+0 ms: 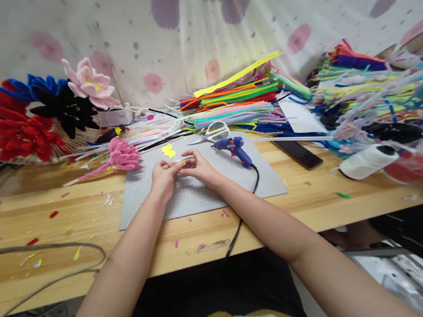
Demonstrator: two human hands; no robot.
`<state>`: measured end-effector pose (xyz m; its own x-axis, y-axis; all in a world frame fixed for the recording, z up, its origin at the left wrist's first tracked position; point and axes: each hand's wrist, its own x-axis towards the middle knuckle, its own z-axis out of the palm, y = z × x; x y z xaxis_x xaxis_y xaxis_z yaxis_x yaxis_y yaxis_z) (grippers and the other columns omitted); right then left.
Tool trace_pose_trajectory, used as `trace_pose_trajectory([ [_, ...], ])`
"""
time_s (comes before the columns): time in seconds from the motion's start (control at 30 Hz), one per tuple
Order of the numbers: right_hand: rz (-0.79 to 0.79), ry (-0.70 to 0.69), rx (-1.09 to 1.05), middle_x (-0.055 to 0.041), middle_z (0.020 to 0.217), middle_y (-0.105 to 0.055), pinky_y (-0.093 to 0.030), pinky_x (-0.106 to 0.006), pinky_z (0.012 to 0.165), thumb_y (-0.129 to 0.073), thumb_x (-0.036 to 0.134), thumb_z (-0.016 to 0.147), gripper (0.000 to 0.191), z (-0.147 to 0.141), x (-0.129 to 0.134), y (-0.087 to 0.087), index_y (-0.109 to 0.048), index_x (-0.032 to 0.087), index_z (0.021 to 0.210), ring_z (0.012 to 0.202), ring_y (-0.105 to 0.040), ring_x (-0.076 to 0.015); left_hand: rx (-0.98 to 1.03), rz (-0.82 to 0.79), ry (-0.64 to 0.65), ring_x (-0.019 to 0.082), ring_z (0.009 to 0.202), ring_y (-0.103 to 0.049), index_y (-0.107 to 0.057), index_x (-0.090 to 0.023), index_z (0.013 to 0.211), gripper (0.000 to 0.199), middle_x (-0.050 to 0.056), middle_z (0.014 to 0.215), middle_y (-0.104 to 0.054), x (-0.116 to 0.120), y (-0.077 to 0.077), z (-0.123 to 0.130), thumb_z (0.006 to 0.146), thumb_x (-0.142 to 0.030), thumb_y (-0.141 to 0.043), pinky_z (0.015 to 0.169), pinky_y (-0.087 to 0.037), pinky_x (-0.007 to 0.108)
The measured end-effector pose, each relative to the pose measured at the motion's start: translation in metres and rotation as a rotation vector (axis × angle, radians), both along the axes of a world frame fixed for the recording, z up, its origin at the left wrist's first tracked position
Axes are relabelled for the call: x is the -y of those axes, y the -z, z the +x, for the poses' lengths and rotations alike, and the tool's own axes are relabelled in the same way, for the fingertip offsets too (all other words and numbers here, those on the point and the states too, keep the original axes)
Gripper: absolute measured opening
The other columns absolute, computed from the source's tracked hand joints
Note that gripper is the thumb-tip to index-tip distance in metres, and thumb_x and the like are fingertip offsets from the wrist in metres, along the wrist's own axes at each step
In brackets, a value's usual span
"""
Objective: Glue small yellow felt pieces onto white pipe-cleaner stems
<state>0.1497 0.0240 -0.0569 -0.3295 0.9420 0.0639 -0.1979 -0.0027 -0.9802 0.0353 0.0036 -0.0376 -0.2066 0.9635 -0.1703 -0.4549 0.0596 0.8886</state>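
Above the grey cutting mat [155, 208], my left hand [163, 178] and my right hand [200, 169] meet fingertip to fingertip. Both are closed in a pinch around something small and pale with a hint of yellow, mostly hidden by the fingers. Just beyond them lie bright yellow cut pieces [168, 151]. A blue glue gun [237, 150] rests on the mat to the right of my right hand, its black cord running toward the front edge. White-handled scissors [219, 131] lie behind it. Left of the mat is a pink pipe-cleaner flower [122, 154] with a wrapped stem.
Bundles of coloured pipe cleaners [232, 98] line the back, with a larger heap [358, 85] at right. A black phone [298, 153] and a white bottle [369, 161] stand nearby. Fluffy red flowers [27, 132] fill the left. A grey cable [82, 245] crosses the wooden table [94, 196].
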Motion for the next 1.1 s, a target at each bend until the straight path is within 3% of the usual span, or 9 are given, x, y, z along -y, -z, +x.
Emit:
trace_pose_trajectory([
  [0.3,-0.012,0.098,0.061,0.0104,0.058,-0.057,-0.045,-0.026,0.065,-0.067,0.018,0.054,0.043,0.0009,0.0006,-0.0011,-0.042,0.021,0.088,0.056,-0.056,-0.0085,-0.082,-0.038,-0.043,0.01,0.061,-0.059,-0.036,-0.019,0.084,0.052,-0.001,0.068,-0.064,-0.0031,0.0057,0.0012,0.049,-0.009,-0.074,0.065,-0.041,0.024],
  [0.67,0.032,0.08,0.078,0.0085,0.063,-0.06,-0.046,-0.027,0.068,-0.067,0.017,0.055,0.042,0.0017,-0.0002,0.0001,-0.041,0.021,0.089,0.061,-0.058,-0.0095,-0.045,-0.097,-0.016,0.01,0.063,-0.059,-0.037,-0.016,0.09,0.054,0.004,0.075,-0.066,-0.001,0.0025,0.0025,0.051,-0.006,-0.074,0.064,-0.041,0.023],
  [1.1,0.088,0.151,0.146,0.0084,0.065,-0.06,-0.047,-0.029,0.071,-0.068,0.019,0.055,0.043,-0.0002,0.0032,0.0001,-0.041,0.021,0.089,0.063,-0.059,-0.0103,0.072,-0.056,0.04,0.007,0.059,-0.057,-0.038,-0.017,0.08,0.046,-0.005,0.063,-0.057,-0.0018,0.0049,-0.0008,0.052,0.002,-0.07,0.059,-0.04,0.019],
])
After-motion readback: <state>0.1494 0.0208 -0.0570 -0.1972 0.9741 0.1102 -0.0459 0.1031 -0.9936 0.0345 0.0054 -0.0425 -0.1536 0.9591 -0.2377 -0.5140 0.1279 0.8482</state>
